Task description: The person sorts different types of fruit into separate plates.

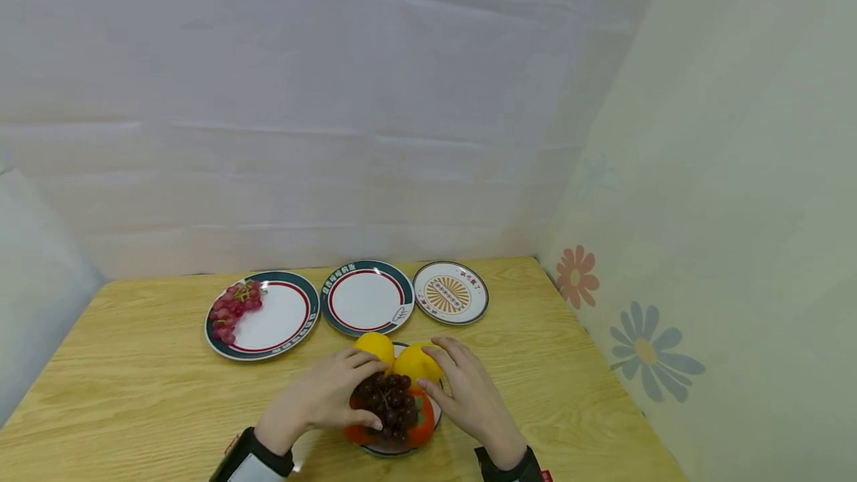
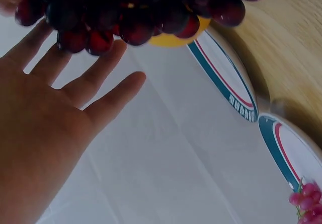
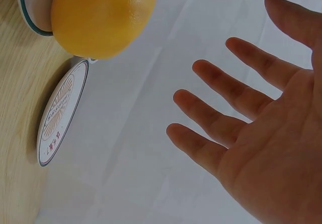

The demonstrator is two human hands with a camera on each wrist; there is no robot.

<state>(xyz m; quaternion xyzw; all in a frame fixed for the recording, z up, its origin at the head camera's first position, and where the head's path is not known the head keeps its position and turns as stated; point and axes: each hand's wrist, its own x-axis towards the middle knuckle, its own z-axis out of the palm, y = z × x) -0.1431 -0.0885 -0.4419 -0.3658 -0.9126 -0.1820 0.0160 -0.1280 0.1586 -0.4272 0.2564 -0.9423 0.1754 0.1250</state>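
Note:
A bunch of dark grapes (image 1: 391, 407) lies on top of a pile of fruit on a small plate (image 1: 437, 409) near the front. Orange-red persimmons (image 1: 422, 430) show under the grapes, and two rounded yellow fruits (image 1: 416, 364) sit behind. My left hand (image 1: 338, 390) is at the left of the grapes, its thumb in front of them. In the left wrist view its spread fingers (image 2: 108, 73) reach up behind the grapes. My right hand (image 1: 469, 393) is at the pile's right side, by a yellow fruit (image 3: 103, 20); in the right wrist view its fingers are nearly straight and spread.
Along the back of the wooden table (image 1: 134, 363) stand three plates. The left plate (image 1: 281, 318) bears a bunch of red grapes (image 1: 230, 311). A green-rimmed plate (image 1: 368, 297) is in the middle, and a smaller plate with an orange sunburst (image 1: 450, 294) is at right.

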